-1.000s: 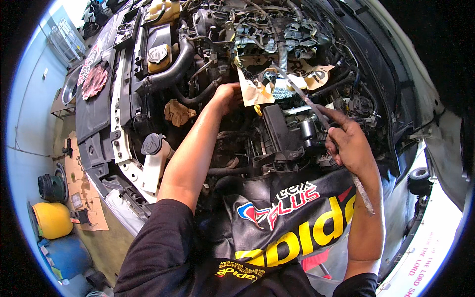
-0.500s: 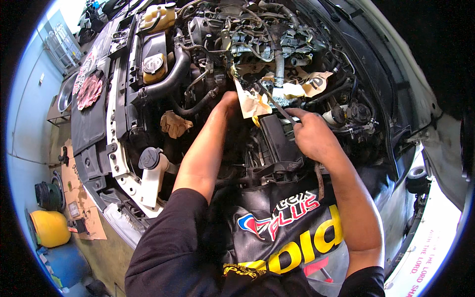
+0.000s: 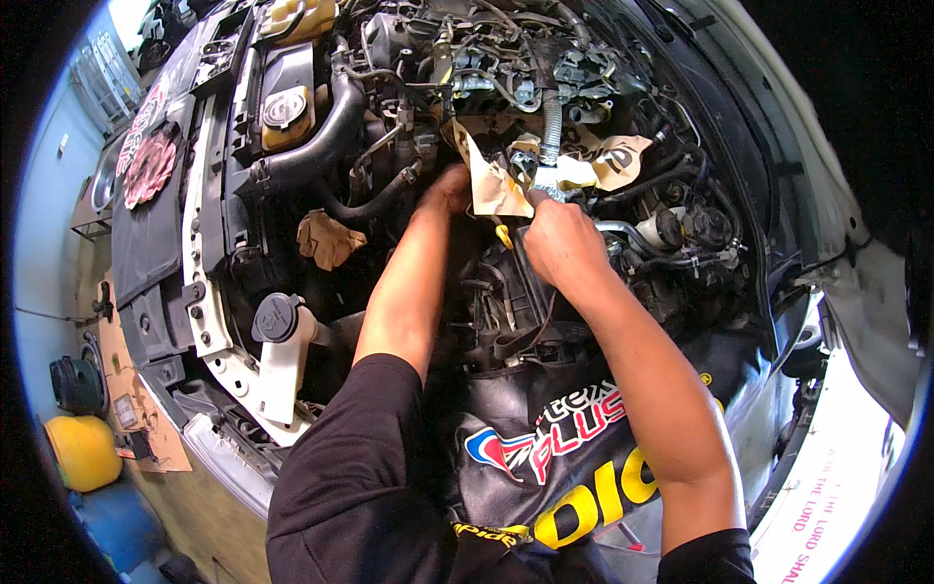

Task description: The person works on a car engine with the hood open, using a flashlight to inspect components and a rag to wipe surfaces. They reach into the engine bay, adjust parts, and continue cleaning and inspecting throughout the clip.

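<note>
My left hand point(image 3: 449, 187) reaches down into the engine bay beside a sheet of brown paper point(image 3: 498, 187), its fingers hidden among dark parts. My right hand point(image 3: 564, 238) is closed, with its fingers at the lower edge of that paper, close to the pale metal engine part below the ribbed hose point(image 3: 551, 127). The long, thin metal bar in its grip is nearly all covered by the hand now. Under the right wrist lies a black plastic housing with a strap point(image 3: 525, 341). A small yellow loop point(image 3: 503, 237) shows between my two hands.
A thick black hose point(image 3: 321, 156), crumpled brown paper point(image 3: 331, 238) and a white filler neck with black cap point(image 3: 277, 318) are on the left. A black printed fender cover point(image 3: 574, 438) drapes the near edge. The raised hood point(image 3: 808, 127) stands at right.
My right hand has moved up and left toward the brown paper, and the bar that stuck out of it is now mostly hidden. The left hand stays in nearly the same place.
</note>
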Demonstrator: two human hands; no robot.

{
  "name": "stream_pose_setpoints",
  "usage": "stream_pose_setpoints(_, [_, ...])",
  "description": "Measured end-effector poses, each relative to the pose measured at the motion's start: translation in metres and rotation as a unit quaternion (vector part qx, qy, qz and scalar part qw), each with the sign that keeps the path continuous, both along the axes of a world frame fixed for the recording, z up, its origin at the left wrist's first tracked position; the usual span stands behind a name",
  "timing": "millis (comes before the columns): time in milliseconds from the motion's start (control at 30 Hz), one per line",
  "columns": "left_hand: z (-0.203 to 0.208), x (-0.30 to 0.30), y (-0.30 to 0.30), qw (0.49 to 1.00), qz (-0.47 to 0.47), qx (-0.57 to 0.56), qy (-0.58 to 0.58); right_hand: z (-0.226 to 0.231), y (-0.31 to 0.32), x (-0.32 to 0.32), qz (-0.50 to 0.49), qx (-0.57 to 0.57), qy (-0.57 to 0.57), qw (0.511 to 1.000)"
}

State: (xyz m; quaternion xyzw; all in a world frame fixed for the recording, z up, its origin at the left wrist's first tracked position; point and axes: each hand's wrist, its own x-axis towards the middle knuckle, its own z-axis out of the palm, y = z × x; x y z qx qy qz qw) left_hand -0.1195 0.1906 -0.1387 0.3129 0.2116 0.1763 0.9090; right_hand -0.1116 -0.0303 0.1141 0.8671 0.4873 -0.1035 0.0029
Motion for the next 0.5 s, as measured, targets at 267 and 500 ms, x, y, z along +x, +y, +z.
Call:
stream_pose_setpoints(267, [0.038, -0.007, -0.013, 0.997, 0.056, 0.022, -0.050, -0.009, 0.024, -0.005, -0.022, -0.047, -0.010, 0.999])
stream_pose_setpoints(500, [0.067, 0.001, -0.028, 0.889, 0.207, -0.016, -0.409, -0.015, 0.028, 0.006, 0.004, -0.047, 0.024, 0.999])
